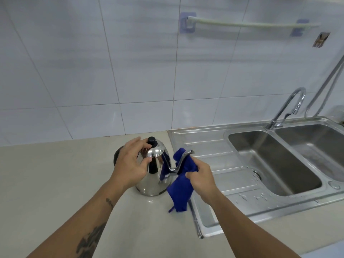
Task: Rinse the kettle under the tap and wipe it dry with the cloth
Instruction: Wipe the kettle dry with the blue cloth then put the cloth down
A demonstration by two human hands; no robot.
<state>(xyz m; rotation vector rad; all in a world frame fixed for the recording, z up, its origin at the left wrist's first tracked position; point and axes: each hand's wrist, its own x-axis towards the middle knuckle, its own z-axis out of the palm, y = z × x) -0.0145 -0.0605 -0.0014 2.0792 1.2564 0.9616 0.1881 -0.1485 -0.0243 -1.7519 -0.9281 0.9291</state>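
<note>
A shiny steel gooseneck kettle [155, 180] with a black lid knob stands upright on the beige counter, just left of the sink unit. My left hand [130, 165] grips its upper body and lid from the left, hiding the handle. My right hand [202, 176] holds a dark blue cloth [181, 190] wrapped around the thin curved spout, whose tip pokes out above the cloth. The cloth's lower end hangs down onto the counter edge of the drainboard.
The steel double sink [275, 164] lies to the right, its ribbed drainboard [210, 146] wet with droplets near the front. A curved tap [287, 108] stands behind the basins. A towel rail [247, 24] is fixed on the white tiled wall.
</note>
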